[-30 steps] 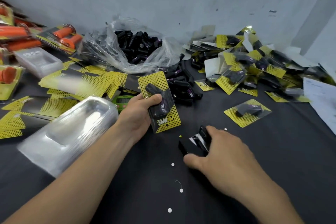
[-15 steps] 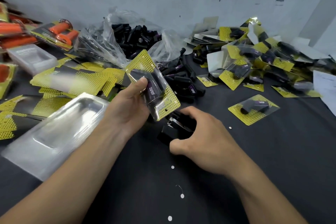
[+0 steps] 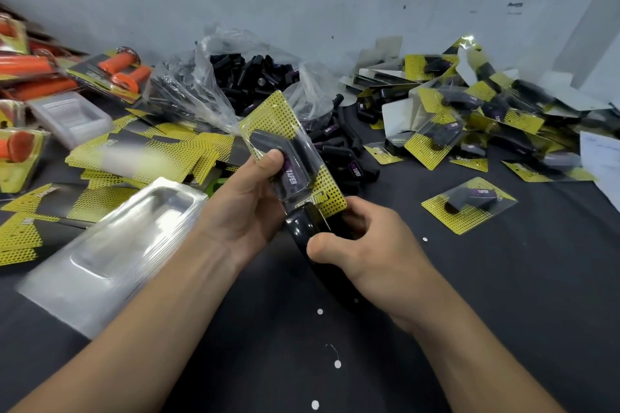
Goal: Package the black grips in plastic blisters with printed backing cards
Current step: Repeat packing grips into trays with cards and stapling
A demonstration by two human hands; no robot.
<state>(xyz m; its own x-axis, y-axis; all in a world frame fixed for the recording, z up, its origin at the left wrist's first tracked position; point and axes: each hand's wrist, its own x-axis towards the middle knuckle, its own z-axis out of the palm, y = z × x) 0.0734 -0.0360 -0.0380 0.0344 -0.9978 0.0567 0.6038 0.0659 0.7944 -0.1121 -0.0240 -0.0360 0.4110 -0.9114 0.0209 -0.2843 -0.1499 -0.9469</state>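
Observation:
My left hand (image 3: 250, 208) holds a blister pack (image 3: 292, 151) upright: a yellow dotted backing card under clear plastic with a black grip marked TAPER inside, my thumb pressed on the blister. My right hand (image 3: 365, 245) grips a black stapler (image 3: 300, 225), its jaws at the pack's lower edge. Behind lies a clear plastic bag (image 3: 201, 90) holding several loose black grips (image 3: 251, 77). More black grips (image 3: 339, 151) lie spilled on the dark table.
A stack of empty clear blisters (image 3: 117, 245) sits at the left, over flat yellow backing cards (image 3: 147, 151). Finished packs (image 3: 469, 111) pile up at the back right, one pack (image 3: 468, 203) lying apart. Orange grip packs (image 3: 114, 72) lie far left. White paper dots speckle the table (image 3: 503, 312).
My right hand picked the stapler up off the table and brought it up to the pack's lower edge. My left hand lifted and tilted the pack upright.

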